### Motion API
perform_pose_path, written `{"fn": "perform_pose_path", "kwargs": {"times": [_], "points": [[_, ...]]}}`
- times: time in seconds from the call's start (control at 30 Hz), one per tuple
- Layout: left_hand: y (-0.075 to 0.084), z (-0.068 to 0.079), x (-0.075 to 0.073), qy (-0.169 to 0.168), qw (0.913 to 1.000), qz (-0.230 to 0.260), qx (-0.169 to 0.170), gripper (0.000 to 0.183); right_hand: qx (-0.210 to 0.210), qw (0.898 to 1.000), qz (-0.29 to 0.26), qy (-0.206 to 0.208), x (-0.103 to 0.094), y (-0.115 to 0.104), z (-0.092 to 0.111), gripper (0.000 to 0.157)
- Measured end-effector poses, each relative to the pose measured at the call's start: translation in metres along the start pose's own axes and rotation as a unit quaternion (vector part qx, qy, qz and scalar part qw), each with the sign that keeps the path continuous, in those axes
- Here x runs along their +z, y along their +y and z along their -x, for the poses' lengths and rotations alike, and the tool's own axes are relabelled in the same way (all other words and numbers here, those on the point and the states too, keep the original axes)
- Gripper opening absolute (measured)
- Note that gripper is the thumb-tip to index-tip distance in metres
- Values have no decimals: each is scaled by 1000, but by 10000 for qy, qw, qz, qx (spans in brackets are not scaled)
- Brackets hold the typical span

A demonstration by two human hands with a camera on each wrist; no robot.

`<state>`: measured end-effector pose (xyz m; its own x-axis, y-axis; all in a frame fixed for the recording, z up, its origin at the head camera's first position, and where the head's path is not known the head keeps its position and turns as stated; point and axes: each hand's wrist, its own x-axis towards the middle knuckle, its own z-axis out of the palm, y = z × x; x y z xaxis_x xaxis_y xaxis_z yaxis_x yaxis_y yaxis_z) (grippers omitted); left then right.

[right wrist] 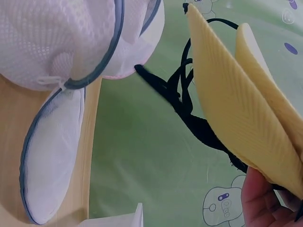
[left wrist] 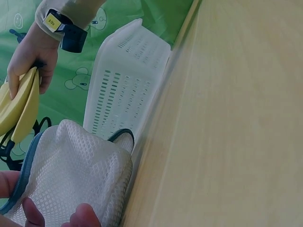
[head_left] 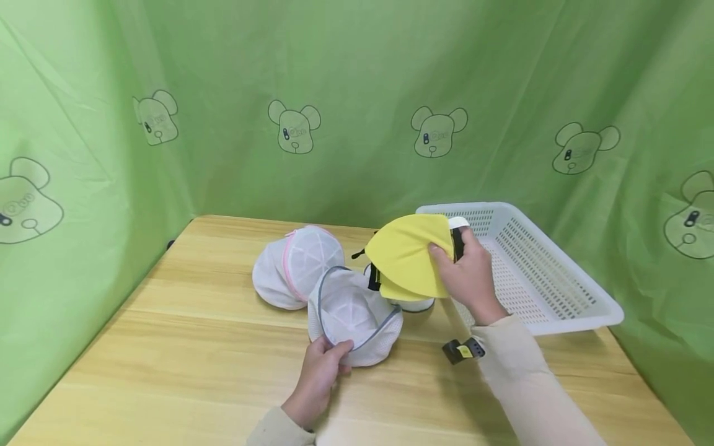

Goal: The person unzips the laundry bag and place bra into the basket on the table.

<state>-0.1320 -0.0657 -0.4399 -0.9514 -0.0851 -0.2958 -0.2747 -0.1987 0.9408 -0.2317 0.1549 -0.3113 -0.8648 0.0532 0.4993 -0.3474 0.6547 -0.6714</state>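
My right hand (head_left: pixel 471 275) pinches a folded yellow bra (head_left: pixel 413 254) with black straps, thumb on the cup, held in the air. Dark straps (right wrist: pixel 201 130) dangle from it in the right wrist view. My left hand (head_left: pixel 318 376) grips the near rim of a white mesh laundry bag (head_left: pixel 348 313) with grey-blue trim, thumb over the edge. The bag's mouth is spread and faces up, to the left of and below the bra. In the left wrist view the mesh (left wrist: pixel 80 165) bulges above the fingertips.
A white mesh bag with pink trim (head_left: pixel 313 263) lies left of the held bag. Another grey-trimmed bag (right wrist: pixel 52 156) rests on the wooden table (head_left: pixel 184 365), partly behind the bra. A white slotted plastic basket (head_left: pixel 599 310) stands at the right. Green curtains (head_left: pixel 357 56) enclose the table.
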Motion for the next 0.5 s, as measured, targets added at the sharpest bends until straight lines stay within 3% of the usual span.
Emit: {"fn": "perform_pose_path", "kwargs": {"times": [0.5], "points": [[1,3,1,61,9999,60,68,16,288,9992,-50,267,-12,12,-2,31]]}}
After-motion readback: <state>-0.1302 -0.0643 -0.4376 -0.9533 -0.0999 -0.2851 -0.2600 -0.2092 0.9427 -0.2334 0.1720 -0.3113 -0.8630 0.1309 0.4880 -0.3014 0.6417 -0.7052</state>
